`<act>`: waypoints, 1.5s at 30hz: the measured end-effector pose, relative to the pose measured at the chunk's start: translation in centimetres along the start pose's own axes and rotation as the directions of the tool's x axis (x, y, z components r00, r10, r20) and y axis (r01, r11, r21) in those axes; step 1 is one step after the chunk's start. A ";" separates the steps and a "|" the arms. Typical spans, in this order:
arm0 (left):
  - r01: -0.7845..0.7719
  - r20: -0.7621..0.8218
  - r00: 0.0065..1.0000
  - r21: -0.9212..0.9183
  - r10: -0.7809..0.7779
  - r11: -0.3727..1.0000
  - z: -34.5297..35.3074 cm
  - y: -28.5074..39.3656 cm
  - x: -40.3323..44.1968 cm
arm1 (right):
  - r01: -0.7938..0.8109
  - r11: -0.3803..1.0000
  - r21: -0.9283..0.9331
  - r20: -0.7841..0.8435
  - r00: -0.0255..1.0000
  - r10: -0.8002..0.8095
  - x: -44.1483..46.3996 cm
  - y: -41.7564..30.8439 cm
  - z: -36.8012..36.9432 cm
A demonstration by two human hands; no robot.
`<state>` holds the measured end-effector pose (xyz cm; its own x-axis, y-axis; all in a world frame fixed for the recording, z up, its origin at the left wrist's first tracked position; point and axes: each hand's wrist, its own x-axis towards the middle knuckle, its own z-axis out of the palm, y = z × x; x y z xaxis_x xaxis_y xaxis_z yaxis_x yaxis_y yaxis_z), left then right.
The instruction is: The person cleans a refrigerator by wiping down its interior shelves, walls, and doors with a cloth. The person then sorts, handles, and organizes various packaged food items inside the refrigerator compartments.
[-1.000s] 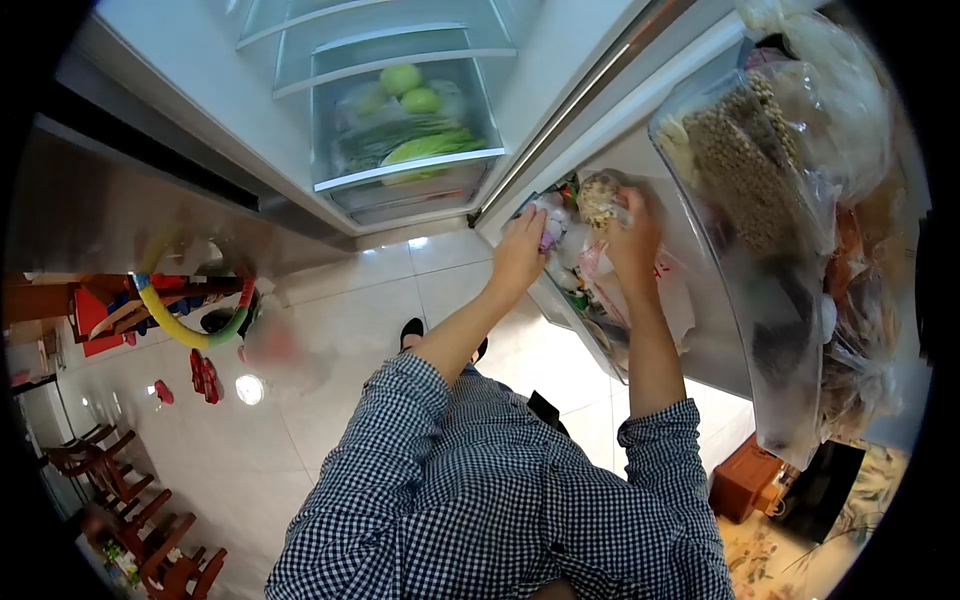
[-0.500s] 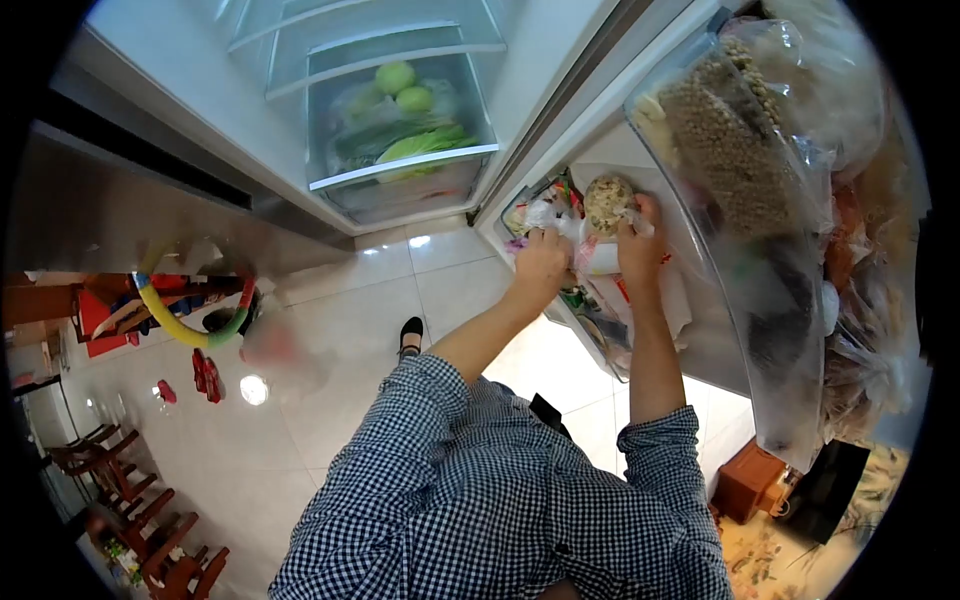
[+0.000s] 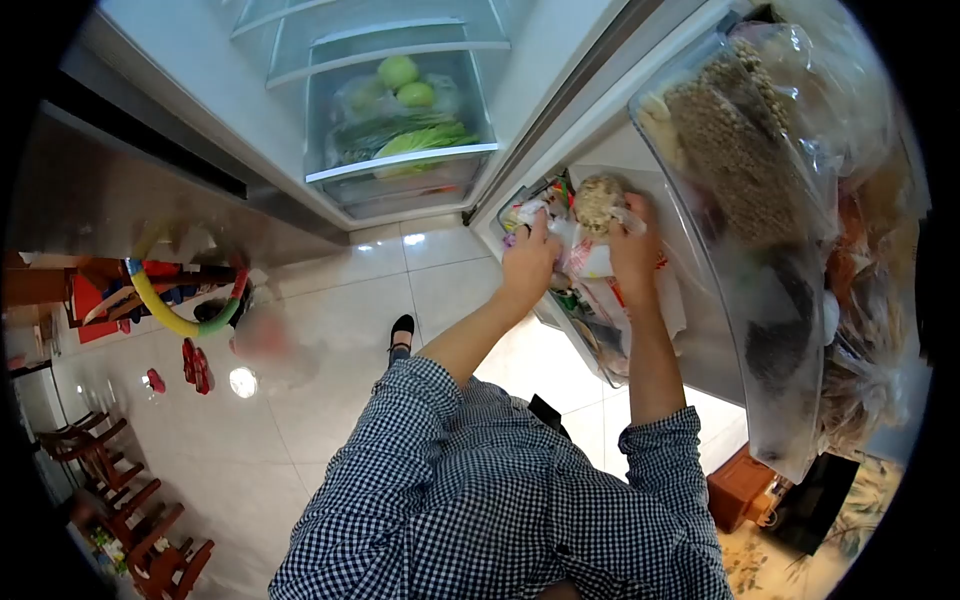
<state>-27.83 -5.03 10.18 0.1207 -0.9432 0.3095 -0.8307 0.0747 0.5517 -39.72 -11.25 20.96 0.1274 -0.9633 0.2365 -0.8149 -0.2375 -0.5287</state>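
Note:
My right hand (image 3: 633, 240) is closed on the gathered edge of a clear plastic bag (image 3: 598, 203) of pale, lumpy dried food whose kind I cannot make out. The bag is at the lower bin (image 3: 607, 370) of the fridge door. To its left, my left hand (image 3: 530, 258) has its fingers bent against a white plastic bag (image 3: 527, 211) in the same bin; its fingertips are partly hidden. A white packet with red print (image 3: 596, 262) lies between my two hands.
A higher door bin (image 3: 735, 300), packed with bagged dried foods, juts out at the right. Inside the open fridge, a clear drawer (image 3: 400, 165) holds round green produce and leafy greens. Wooden chairs (image 3: 130, 500), red slippers (image 3: 197, 366) and a coloured hoop (image 3: 160, 310) are at left.
My left hand has shifted slightly left and down over the white bag. The bag of dried food has moved a little left and tilted, with my right hand still on its edge.

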 end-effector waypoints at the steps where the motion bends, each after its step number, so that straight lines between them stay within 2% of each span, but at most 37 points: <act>1: 0.012 -0.030 0.999 0.022 -0.011 1.000 -0.1 -0.1 0.4 | 0.046 0.998 -0.035 0.023 0.999 -0.045 0.1 -1.0 -0.2; 4: 0.045 0.004 0.999 -0.066 -0.045 0.997 -0.1 -1.1 1.2 | 0.249 0.958 -0.139 0.011 0.968 -0.250 0.5 -2.3 1.0; 5: 0.104 0.049 0.994 -0.099 -0.099 0.990 -0.2 -1.4 1.5 | 0.321 0.931 -0.175 -0.004 0.945 -0.327 0.7 -2.4 1.7; 6: 0.163 0.096 0.984 -0.129 -0.152 0.978 -0.4 -1.7 1.8 | 0.320 0.932 -0.171 0.010 0.946 -0.324 1.0 -2.4 2.4; 7: 0.224 0.144 0.969 -0.153 -0.202 0.963 -0.6 -1.8 2.0 | 0.299 0.911 -0.283 0.086 0.954 -0.286 1.4 -2.4 3.2; 9: 0.227 0.179 0.964 -0.177 -0.196 0.958 -1.3 -1.7 1.8 | 0.271 0.825 -0.495 0.227 0.957 -0.178 2.1 -2.7 4.6; 12: 0.186 0.202 0.970 -0.263 -0.134 0.947 -2.2 -2.3 1.3 | 0.242 0.796 -0.554 0.404 0.915 0.003 3.6 -3.9 5.5; 13: 0.163 0.203 0.974 -0.299 -0.104 0.940 -2.3 -2.4 1.1 | 0.257 0.780 -0.571 0.428 0.904 0.015 4.1 -4.0 5.7; 16: 0.124 -0.049 0.986 -0.412 -0.158 0.903 -1.8 -2.0 -0.5 | 0.300 0.754 -0.585 0.493 0.870 0.037 4.6 -4.2 5.7; 18: 0.137 -0.084 0.979 -0.412 -0.187 0.901 -2.0 -2.0 -0.5 | 0.316 0.766 -0.559 0.524 0.851 0.032 4.3 -5.3 4.9; 19: 0.139 -0.097 0.976 -0.418 -0.197 0.898 -2.1 -1.6 -0.5 | 0.273 0.807 -0.524 0.493 0.869 0.026 4.0 -5.6 4.6; 21: 0.058 -0.103 0.989 -0.396 -0.107 0.917 -3.4 -0.7 0.0 | 0.179 0.874 -0.452 0.419 0.908 0.030 3.2 -6.0 4.0; 22: 0.013 -0.108 0.992 -0.385 -0.059 0.923 -3.8 -0.6 0.6 | 0.214 0.920 -0.329 0.279 0.953 -0.122 2.4 -5.5 4.5; 23: 0.052 0.049 0.998 -0.303 -0.039 0.952 -3.7 -0.8 1.2 | 0.274 0.938 -0.212 0.110 0.961 -0.256 1.3 -4.8 4.8; 25: 0.092 0.346 0.937 -0.105 -0.050 0.990 -3.0 -1.7 2.7 | 0.508 0.859 -0.067 -0.092 0.854 -0.512 -1.9 -6.4 0.8; 26: -0.209 0.097 0.973 -0.006 0.209 0.978 0.6 -4.5 2.3 | 0.523 0.846 -0.104 -0.124 0.837 -0.533 -4.3 -6.9 -1.6; 27: -0.158 0.150 0.976 -0.027 0.160 0.987 0.0 -4.1 2.7 | 0.537 0.832 -0.140 -0.155 0.818 -0.554 -6.8 -6.5 -3.8; 29: -0.056 0.256 0.964 -0.056 0.068 0.997 -2.7 -2.2 3.9 | 0.430 0.894 -0.126 -0.199 0.872 -0.448 -11.3 -2.9 -6.3; 30: -0.012 0.287 0.958 -0.068 0.031 0.998 -3.7 -1.5 4.3 | 0.301 0.944 -0.138 -0.264 0.907 -0.328 -13.5 -0.6 -7.3; 31: 0.005 0.254 0.967 -0.083 0.017 0.997 -3.9 -1.4 4.4 | 0.168 0.976 -0.140 -0.330 0.921 -0.206 -15.4 1.8 -8.1; 33: 0.036 0.192 0.981 -0.115 -0.013 0.993 -4.5 -1.4 3.8 | -0.135 0.987 0.092 -0.422 0.892 0.162 -18.8 5.0 -9.5; 34: -0.017 0.056 0.998 -0.102 0.023 0.995 -4.5 -1.3 3.3 | -0.161 0.967 0.195 -0.414 0.881 0.230 -19.4 5.8 -9.9; 35: 0.000 -0.001 1.000 -0.218 0.000 0.976 -5.0 -0.5 2.7 | -0.187 0.937 0.296 -0.400 0.867 0.299 -19.9 6.1 -10.2; 37: 0.011 -0.096 0.994 -0.445 -0.060 0.895 -6.3 1.8 1.8 | -0.205 0.937 0.284 -0.325 0.898 0.295 -19.5 6.4 -9.7; 39: 0.177 0.111 0.984 -0.678 -0.139 0.713 -5.8 3.5 1.5 | -0.210 0.920 0.332 -0.312 0.895 0.317 -17.5 5.9 -8.1; 40: 0.253 0.213 0.967 -0.752 -0.139 0.608 -5.7 4.1 1.4 | -0.261 0.928 0.267 -0.221 0.920 0.323 -16.4 5.1 -8.3; 41: 0.335 0.314 0.941 -0.802 -0.129 0.495 -5.5 4.7 1.3 | -0.304 0.932 0.198 -0.124 0.935 0.331 -15.3 4.7 -8.6; 44: 0.359 0.350 0.932 -0.845 -0.099 0.397 -4.9 6.5 2.9 | -0.318 0.871 0.374 -0.048 0.932 0.360 -13.5 7.9 -5.5; 45: 0.383 0.379 0.921 -0.842 -0.091 0.380 -4.9 6.7 3.2 | -0.375 0.839 0.395 -0.049 0.903 0.427 -13.3 9.0 -4.4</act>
<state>-30.30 -5.94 18.68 -0.0193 -0.9981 -0.0580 0.1877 -0.0606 0.9804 -51.27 -0.05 16.66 -0.2606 -0.9650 0.0281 -0.5082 0.1124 -0.8539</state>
